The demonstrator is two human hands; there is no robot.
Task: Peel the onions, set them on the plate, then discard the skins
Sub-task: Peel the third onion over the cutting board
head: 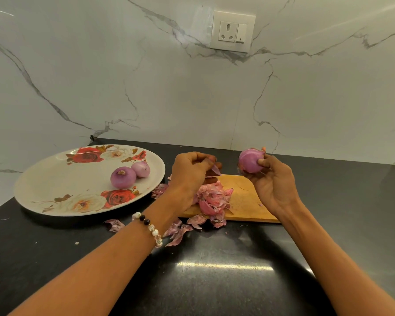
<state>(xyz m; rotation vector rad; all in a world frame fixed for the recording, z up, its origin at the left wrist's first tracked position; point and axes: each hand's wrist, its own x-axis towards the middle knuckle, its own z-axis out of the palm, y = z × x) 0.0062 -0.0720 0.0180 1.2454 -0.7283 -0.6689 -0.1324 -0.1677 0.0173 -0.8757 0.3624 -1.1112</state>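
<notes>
Left hand (193,169) pinches skin scrap (215,171); right hand (273,181) grips onion (251,161), plate (43,185) far left.

Rose-patterned plate (43,192), purple onions (123,177)

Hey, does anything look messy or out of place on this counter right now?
Yes. Loose onion skins have spilled off the cutting board onto the black counter, some beside the plate. Otherwise nothing looks damaged or askew.

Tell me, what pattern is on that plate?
Red and white roses with brownish leaves on a white plate, seen in the head view.
</notes>
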